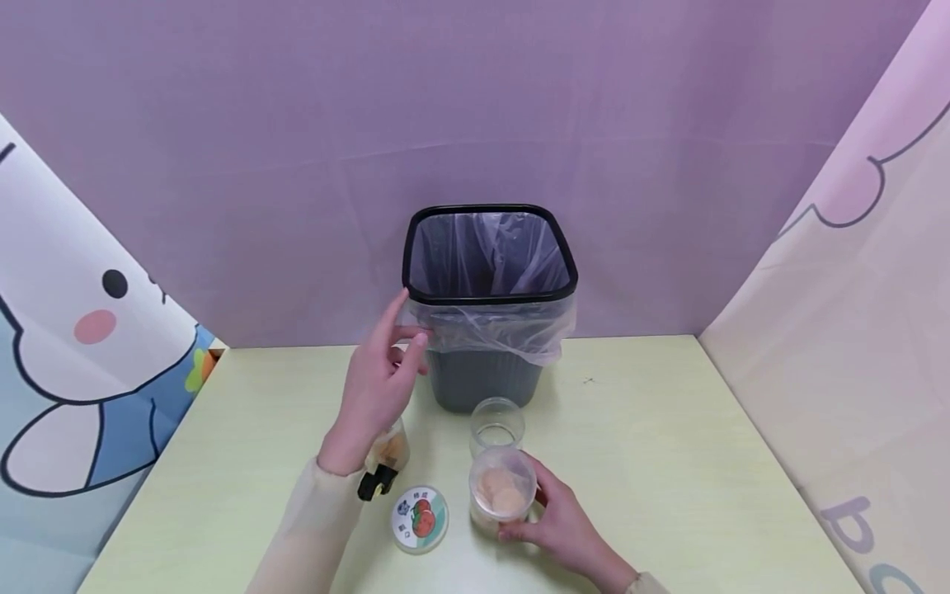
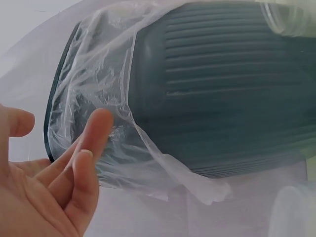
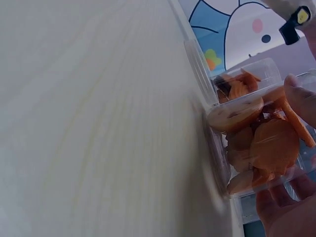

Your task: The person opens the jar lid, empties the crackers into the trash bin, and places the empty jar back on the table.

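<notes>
The right hand (image 1: 560, 520) holds a clear jar (image 1: 486, 521) near the front of the desk (image 1: 638, 445), with the thumb on one side and fingers round the other. The jar is upright with orange-brown slices (image 3: 274, 145) inside, but I cannot tell if its bottom touches the desk. I think the step in hand is gripping this jar. The left hand (image 1: 377, 379) holds nothing; its fingers are bent a little and spread apart, near the corner of the bin (image 1: 482, 384) and its thin bag (image 1: 490, 326). I cannot tell if they touch.

The next move seems to call for a firm but gentle grip, with the jar kept level. A bare clear jar (image 1: 496, 421) stands just behind it, so a straight push back could bump it. The round lid (image 1: 419, 520) lies to the left, and a second jar of slices (image 1: 391, 448) is by the left wrist. There is more room on the right, before the desk's edge.
</notes>
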A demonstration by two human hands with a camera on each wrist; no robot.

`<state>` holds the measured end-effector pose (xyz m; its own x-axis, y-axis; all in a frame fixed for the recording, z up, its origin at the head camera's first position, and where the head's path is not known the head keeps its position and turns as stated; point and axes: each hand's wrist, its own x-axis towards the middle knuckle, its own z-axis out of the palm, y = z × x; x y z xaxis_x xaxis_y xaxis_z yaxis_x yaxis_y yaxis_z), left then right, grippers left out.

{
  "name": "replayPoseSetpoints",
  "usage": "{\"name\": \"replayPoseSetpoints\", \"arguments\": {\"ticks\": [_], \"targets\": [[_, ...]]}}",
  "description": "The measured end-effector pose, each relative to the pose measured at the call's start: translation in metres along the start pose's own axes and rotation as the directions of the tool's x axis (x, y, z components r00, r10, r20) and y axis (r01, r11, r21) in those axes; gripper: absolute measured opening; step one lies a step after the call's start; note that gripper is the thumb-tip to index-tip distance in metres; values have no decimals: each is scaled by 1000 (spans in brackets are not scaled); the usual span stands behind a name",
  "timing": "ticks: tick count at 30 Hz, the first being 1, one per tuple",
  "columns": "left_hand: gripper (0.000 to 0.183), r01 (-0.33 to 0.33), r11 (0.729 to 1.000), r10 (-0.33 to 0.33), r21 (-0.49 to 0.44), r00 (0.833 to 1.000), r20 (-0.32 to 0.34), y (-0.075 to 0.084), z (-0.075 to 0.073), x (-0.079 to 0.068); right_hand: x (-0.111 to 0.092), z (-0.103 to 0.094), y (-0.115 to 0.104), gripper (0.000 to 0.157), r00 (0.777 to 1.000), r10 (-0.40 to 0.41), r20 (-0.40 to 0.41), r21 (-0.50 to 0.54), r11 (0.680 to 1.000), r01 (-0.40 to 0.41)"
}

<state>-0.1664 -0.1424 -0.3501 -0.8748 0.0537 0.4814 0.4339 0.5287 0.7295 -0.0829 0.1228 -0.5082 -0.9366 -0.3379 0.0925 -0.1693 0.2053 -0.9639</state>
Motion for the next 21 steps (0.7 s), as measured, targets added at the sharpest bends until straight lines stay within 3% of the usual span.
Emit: {"name": "replayPoseSetpoints", "arguments": {"ticks": [6, 10, 21], "targets": [[49, -50, 998, 51, -32, 999, 13, -1, 0, -21, 0, 0, -1, 97, 1000, 4, 1, 8, 1000, -4], [39, -63, 991, 69, -115, 997, 43, -4, 2, -39, 0, 1, -1, 97, 1000, 6, 2, 10, 1000, -6], [31, -24, 970, 64, -241, 985, 159, -9, 24, -80, -1, 0, 0, 94, 1000, -3, -3, -17, 1000, 3]]}}
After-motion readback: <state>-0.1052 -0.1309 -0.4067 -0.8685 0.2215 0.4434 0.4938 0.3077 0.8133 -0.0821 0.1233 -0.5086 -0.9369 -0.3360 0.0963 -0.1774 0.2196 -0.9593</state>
